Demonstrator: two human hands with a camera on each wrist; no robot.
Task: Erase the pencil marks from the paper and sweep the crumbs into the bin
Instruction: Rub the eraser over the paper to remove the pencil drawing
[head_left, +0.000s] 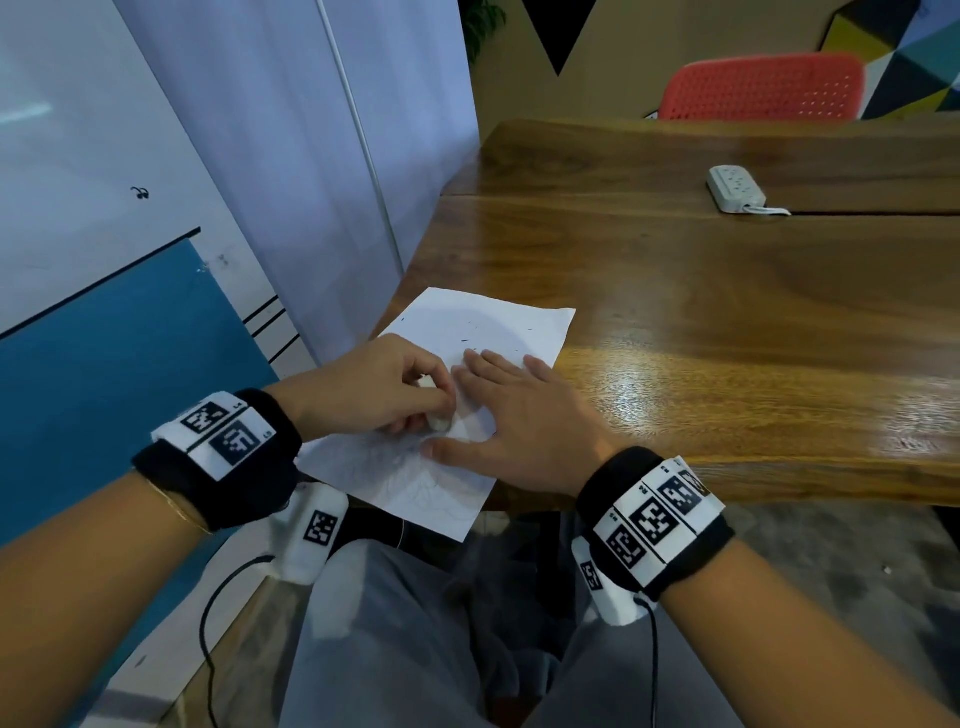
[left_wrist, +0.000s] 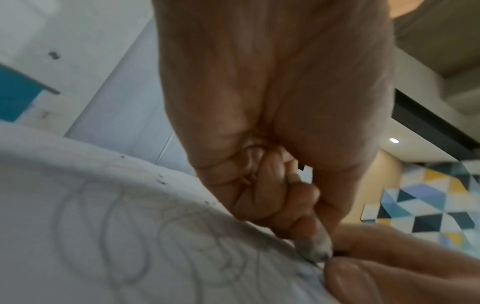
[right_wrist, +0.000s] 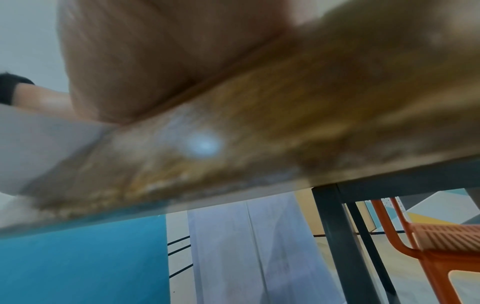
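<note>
- A wooden table (head_left: 727, 322) with a glossy, strongly grained brown top carries everything; a seam runs across it toward the far side
- A white sheet of paper (head_left: 498, 325) lies flat at the table's near left corner, turned at an angle, its near corner jutting past the table edge
- Faint pencil loops (left_wrist: 145, 222) cover the near part of the sheet; small dark crumbs (head_left: 467, 340) speckle its far part
- A white power strip (head_left: 736, 189) with a white cord sits on the far part of the table, well apart from the paper
- In the right wrist view the table's rough front edge (right_wrist: 233, 181) shows, blurred, above a dark metal leg (right_wrist: 337, 236)
</note>
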